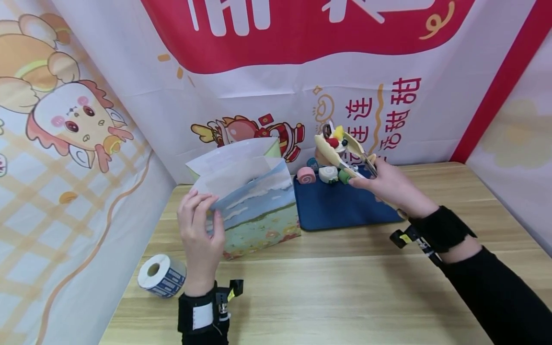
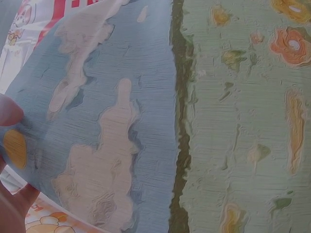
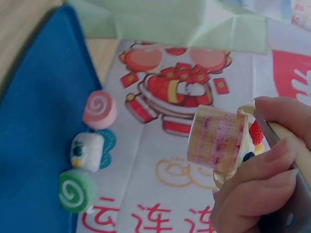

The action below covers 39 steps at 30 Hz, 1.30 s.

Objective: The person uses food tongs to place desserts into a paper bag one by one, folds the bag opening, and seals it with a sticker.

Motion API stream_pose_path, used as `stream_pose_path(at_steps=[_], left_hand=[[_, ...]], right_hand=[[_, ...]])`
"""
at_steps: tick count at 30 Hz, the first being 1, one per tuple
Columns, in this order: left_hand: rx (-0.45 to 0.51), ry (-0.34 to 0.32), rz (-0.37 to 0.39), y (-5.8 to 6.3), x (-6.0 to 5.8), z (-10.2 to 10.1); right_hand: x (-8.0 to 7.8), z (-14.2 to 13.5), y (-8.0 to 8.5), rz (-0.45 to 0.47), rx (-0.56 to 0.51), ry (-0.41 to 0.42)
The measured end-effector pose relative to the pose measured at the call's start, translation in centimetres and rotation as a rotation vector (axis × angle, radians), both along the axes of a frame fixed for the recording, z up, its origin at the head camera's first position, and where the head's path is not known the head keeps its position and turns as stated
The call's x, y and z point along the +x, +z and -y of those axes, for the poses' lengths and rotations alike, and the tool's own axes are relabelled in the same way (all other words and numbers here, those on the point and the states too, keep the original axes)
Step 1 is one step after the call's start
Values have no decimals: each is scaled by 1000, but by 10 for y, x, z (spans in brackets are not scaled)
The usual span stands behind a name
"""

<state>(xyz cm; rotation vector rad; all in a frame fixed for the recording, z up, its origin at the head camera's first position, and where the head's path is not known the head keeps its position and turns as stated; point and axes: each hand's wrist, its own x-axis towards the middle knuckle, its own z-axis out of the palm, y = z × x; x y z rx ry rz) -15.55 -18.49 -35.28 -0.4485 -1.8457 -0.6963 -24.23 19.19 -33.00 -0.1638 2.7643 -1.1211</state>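
My left hand pinches the near left edge of a paper bag printed with a blue sky and a flowery meadow. The bag stands upright with its top open and its inside white. In the left wrist view the fingertips are at the bag's edge. My right hand grips a pair of tongs above the tray. Between the tongs' tips is a small cake cup topped with cream, berries and a yellow piece. It hangs in the air, clear of the tray.
A dark blue tray lies right of the bag. Along its back edge sit a pink swirl roll, a white decorated roll and a green swirl roll. A roll of labels stands at the left. A printed cloth wall rises behind.
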Motion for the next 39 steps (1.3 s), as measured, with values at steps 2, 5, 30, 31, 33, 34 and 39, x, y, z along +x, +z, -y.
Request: stream_pose_path(at_steps=[2, 5, 30, 31, 33, 34, 39], left_hand=[[-2, 1, -1, 0, 0, 0], [-2, 3, -1, -1, 0, -1], [-10, 7, 11, -4, 1, 2], [-11, 8, 13, -4, 0, 2], [-11, 7, 14, -4, 0, 3], [-10, 6, 14, -5, 0, 3], [-9, 2, 18, -6, 0, 3]], right_hand=[[1, 4, 5, -12, -8, 7], [3, 9, 13, -31, -25, 26], [28, 40, 73, -161, -45, 120], [29, 42, 75, -165, -48, 122], [33, 45, 80, -174, -53, 134], [34, 47, 82, -179, -57, 141], [41, 59, 89, -201, -81, 194]])
